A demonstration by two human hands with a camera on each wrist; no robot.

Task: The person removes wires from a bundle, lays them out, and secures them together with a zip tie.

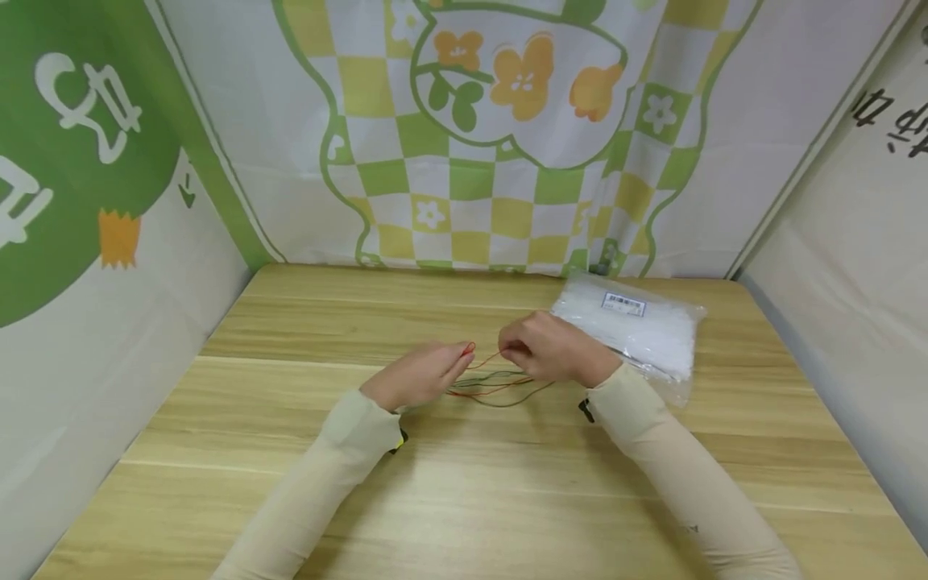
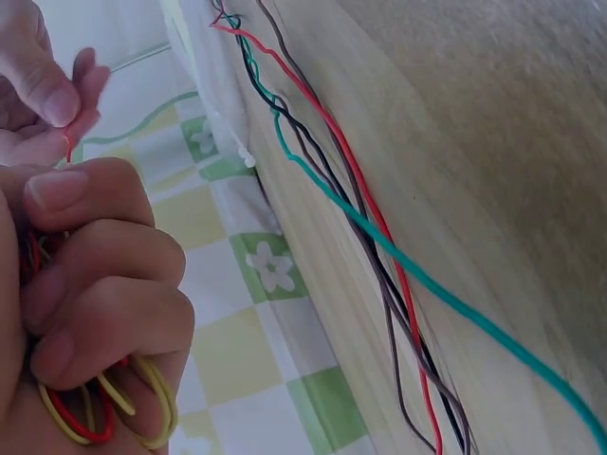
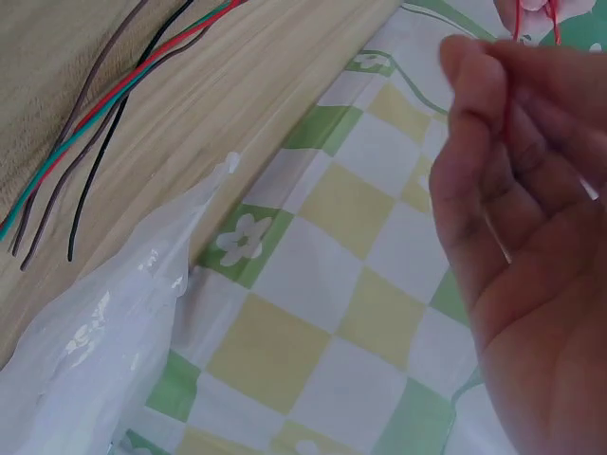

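Your left hand (image 1: 416, 377) sits near the middle of the desk (image 1: 464, 499), fingers curled tight in a grip around a bunch of rubber bands (image 2: 104, 417), red and yellow, tucked against the palm in the left wrist view. At that hand's fingertips a red band (image 1: 469, 349) shows as a small loop, pinched there. Your right hand (image 1: 551, 348) is just across from it, the two hands close but not touching, and its thumb and fingertips pinch the other end of that same red band (image 3: 520, 21); the right wrist view shows the thin red strand running down across its fingers (image 3: 493, 114). So both grips are closed: the left on the bands, the right on the red band stretched between the hands.

Below and between your hands, a bundle of wires (image 1: 500, 387) lies flat on the desk, red, green, black and brown strands running side by side (image 2: 379, 246). The loose wire ends (image 3: 57, 227) stop just short of a clear plastic bag (image 1: 638, 330), which rests at the far right corner of the desk, touching the checked cloth backdrop (image 1: 507, 161). Your right wrist is near the bag's front edge.
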